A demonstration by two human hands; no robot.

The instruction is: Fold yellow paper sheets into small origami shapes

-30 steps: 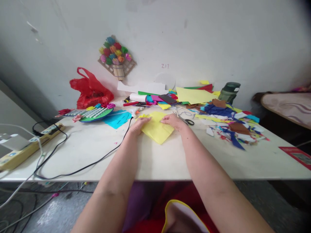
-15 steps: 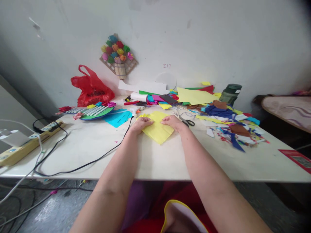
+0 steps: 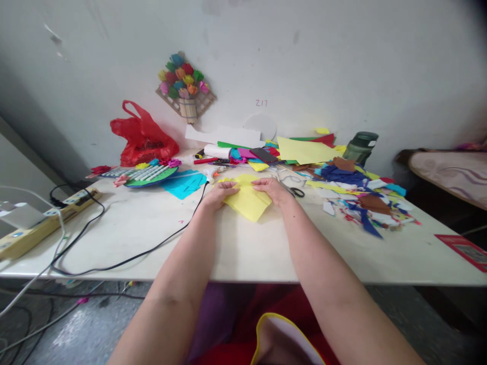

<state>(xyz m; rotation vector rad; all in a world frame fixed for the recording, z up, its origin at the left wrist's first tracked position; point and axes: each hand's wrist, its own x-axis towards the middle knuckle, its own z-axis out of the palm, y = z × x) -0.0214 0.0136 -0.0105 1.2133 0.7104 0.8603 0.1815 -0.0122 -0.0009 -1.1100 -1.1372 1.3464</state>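
Note:
A thin sheet of yellow paper (image 3: 249,203) is stretched between my two hands over the middle of the white table (image 3: 251,253). My left hand (image 3: 220,194) pinches its left side, thumb on top. At the right side, my right hand (image 3: 272,189) grips it the same way; the fingers beneath the sheet are hidden. The lower corner hangs toward me. Just beyond my right hand lie scissors (image 3: 297,192), their black handle showing. A glue gun (image 3: 210,175) with a black cord rests past my left hand, beside blue paper (image 3: 184,183).
Paper scraps (image 3: 375,203) are heaped at the right near a dark green bottle (image 3: 361,147). On the left are a green round craft piece (image 3: 152,175), a red plastic bag (image 3: 146,139) and a power strip (image 3: 49,220). The black cord (image 3: 152,251) crosses the left side of the table.
The yellow paper's lower corner has risen slightly and shifted right. Both hands keep hold of the sheet, almost in the same place.

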